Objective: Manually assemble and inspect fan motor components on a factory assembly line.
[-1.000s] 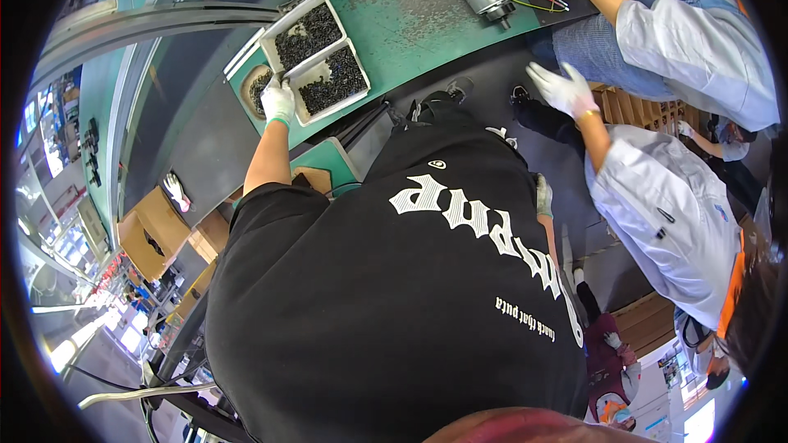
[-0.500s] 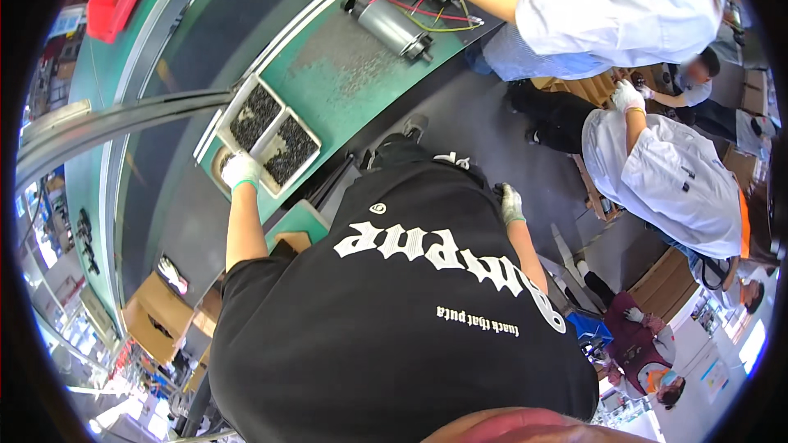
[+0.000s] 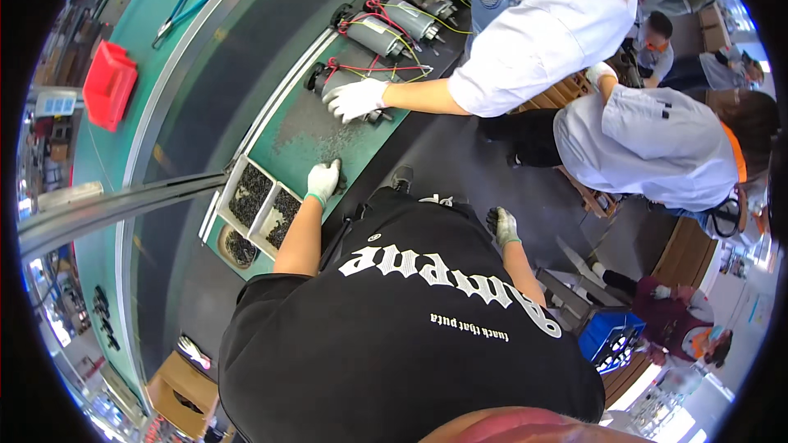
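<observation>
My left hand (image 3: pixel 324 180), in a white glove with a dark palm side, is over the near edge of the green worktop (image 3: pixel 283 152). Its fingers are curled together; whatever they hold is hidden. Next to it stand two white trays (image 3: pixel 264 220) filled with small black parts, and a round dish (image 3: pixel 238 247) of similar parts lies beyond them. Down by my right side hangs my right hand (image 3: pixel 504 226), also gloved, its fingers loosely bent and nothing visible in them. Farther along the worktop lie several grey cylindrical motors (image 3: pixel 373 35) with red and yellow wires.
A co-worker's gloved hand (image 3: pixel 355 100) touches the nearest motor. Beyond the dark conveyor (image 3: pixel 238 57) are a red bin (image 3: pixel 110 86) and blue-handled pliers (image 3: pixel 182 12). A metal bar (image 3: pixel 123 190) crosses at left. Behind my right side stands a blue crate (image 3: pixel 611 336).
My left hand has moved from the dish and trays toward the right, to the worktop edge. The co-worker has come closer and reached over a motor. My right hand stays low.
</observation>
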The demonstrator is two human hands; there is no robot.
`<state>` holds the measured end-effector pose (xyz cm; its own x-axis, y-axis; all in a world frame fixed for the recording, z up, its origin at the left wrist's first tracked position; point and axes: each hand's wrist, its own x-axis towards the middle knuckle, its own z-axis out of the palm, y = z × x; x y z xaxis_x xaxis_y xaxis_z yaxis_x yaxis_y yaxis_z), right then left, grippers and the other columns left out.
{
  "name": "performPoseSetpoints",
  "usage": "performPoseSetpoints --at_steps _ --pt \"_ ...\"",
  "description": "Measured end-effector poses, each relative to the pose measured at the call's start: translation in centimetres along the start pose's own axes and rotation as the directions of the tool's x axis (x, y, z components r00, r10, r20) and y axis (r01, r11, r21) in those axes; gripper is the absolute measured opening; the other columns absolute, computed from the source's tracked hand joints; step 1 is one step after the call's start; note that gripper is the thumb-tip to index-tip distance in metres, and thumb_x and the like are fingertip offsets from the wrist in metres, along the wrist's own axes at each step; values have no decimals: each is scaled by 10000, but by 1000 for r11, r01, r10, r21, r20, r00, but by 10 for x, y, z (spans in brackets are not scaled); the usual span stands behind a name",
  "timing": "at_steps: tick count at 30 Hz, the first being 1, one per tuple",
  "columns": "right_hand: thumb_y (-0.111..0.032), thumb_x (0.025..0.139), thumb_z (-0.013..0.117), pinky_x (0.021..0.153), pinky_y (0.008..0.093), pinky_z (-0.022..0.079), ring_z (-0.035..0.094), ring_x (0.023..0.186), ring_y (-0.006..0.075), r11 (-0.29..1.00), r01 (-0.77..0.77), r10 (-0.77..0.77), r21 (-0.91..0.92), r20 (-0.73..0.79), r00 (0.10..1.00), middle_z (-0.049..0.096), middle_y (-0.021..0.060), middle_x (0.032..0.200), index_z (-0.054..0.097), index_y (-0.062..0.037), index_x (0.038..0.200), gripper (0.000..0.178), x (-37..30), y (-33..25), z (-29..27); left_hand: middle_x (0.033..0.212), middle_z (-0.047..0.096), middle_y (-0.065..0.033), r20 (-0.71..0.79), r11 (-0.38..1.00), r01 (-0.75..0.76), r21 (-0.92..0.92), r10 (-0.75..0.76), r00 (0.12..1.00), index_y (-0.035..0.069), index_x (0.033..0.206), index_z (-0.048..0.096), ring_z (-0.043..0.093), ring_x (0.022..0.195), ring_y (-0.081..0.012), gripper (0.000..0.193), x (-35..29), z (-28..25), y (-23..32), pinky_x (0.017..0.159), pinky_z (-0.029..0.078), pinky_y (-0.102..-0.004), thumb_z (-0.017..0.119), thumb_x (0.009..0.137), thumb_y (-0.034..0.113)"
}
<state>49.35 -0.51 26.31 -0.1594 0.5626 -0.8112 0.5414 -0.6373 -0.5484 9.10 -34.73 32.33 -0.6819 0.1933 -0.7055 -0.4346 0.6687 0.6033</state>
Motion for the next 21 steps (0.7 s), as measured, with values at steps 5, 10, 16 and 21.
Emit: performPoseSetpoints --at_steps 5,10,16,21 --pt "-331 956 557 575 339 491 648 687 180 991 -34 24 -131 -79 997 683 58 837 663 -66 992 288 -41 1 -5 608 658 -161 103 963 104 -247 -81 991 -41 704 652 588 435 -247 539 9 -7 -13 430 464 -340 472 1025 353" --pt "-329 948 556 551 344 472 621 669 166 839 198 -228 -507 3 974 681 47 837 674 -73 981 284 -3 59 -52 599 650 -159 -41 975 21 -223 -31 999 -46 761 678 563 426 -235 543 16 9 -9 408 438 -336 466 1022 381" --pt "-330 950 552 573 336 492 632 677 165 924 141 -145 -355 16 989 697 53 863 688 -77 987 290 -11 -2 -14 624 648 -167 -101 894 25 -447 -78 992 -49 756 647 575 437 -243 495 17 -3 -33 419 447 -344 499 1012 348" --pt "-321 953 550 598 326 511 643 680 165 974 35 -28 -225 32 999 704 52 869 692 -72 994 290 -3 -13 -27 665 665 -161 -104 833 74 -548 -156 982 -50 816 646 591 481 -228 449 36 -4 -50 448 461 -343 497 1012 325"
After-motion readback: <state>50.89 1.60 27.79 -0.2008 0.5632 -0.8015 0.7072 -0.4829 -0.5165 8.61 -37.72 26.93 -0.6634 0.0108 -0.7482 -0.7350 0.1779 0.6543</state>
